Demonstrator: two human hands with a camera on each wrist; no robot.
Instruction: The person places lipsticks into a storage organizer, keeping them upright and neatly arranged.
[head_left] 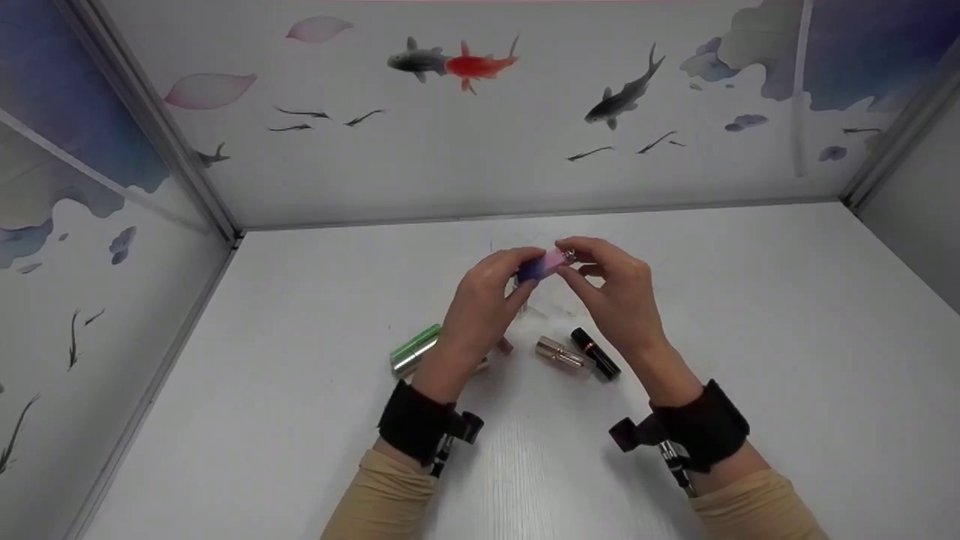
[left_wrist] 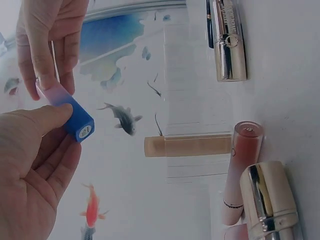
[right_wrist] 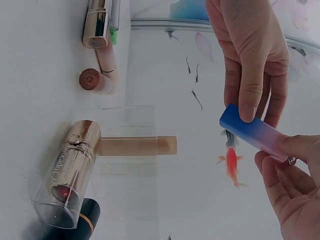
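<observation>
Both hands hold one slim square-sided lipstick (head_left: 541, 266), fading from blue to pink, raised above the table. My left hand (head_left: 484, 304) grips the blue end between thumb and fingers; a small round label shows on that end in the left wrist view. With thumb and fingertips, my right hand (head_left: 619, 292) pinches the pink end, where a small metal ring (right_wrist: 292, 160) sticks out. Below the hands stands a clear organizer (left_wrist: 187, 112) with a tan tube (left_wrist: 195, 146) upright in it, mostly hidden in the head view.
Nearer the body, a gold lipstick with a clear cap (head_left: 561, 353) lies beside a black lipstick (head_left: 595, 354). By the left wrist lie a green and silver tube (head_left: 415, 351), a pink lip gloss tube (left_wrist: 241, 172) and another gold lipstick (left_wrist: 270, 200). Printed panels wall the table.
</observation>
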